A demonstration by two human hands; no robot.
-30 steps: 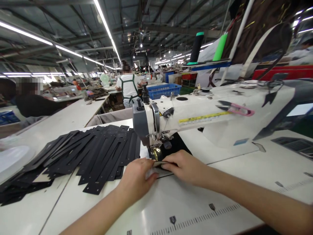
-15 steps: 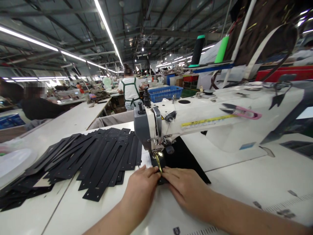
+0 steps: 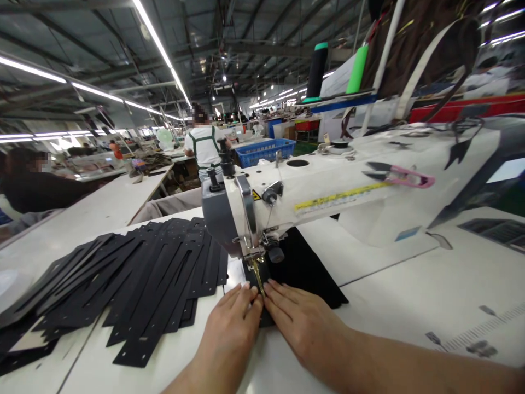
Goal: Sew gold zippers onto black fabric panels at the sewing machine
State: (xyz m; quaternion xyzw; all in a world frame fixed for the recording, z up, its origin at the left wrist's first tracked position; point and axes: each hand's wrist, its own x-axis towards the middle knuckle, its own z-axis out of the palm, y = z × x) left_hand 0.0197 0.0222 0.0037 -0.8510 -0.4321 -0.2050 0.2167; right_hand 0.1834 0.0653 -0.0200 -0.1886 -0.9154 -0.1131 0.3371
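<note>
Under the presser foot of the white sewing machine (image 3: 246,219) runs a gold-toothed zipper (image 3: 258,279) on a narrow black strip. My left hand (image 3: 229,331) lies on the left side of it, fingers stretched forward and pressing down. On the other side my right hand (image 3: 309,323) rests flat, its fingertips beside the zipper teeth. A larger black piece of material (image 3: 307,268) spreads to the right under the machine arm. The strip's near end is partly hidden beneath my fingers.
Many black slotted strips (image 3: 151,290) lie fanned out on the left of the table. Pink-handled thread snips (image 3: 402,175) rest on the machine arm. Thread cones (image 3: 318,71) stand behind it. A blue basket (image 3: 266,152) and a person (image 3: 204,145) are farther back.
The view has turned, so the machine and strips sit farther left. My left fingers have drawn back slightly from the zipper, and more of its teeth show between my hands.
</note>
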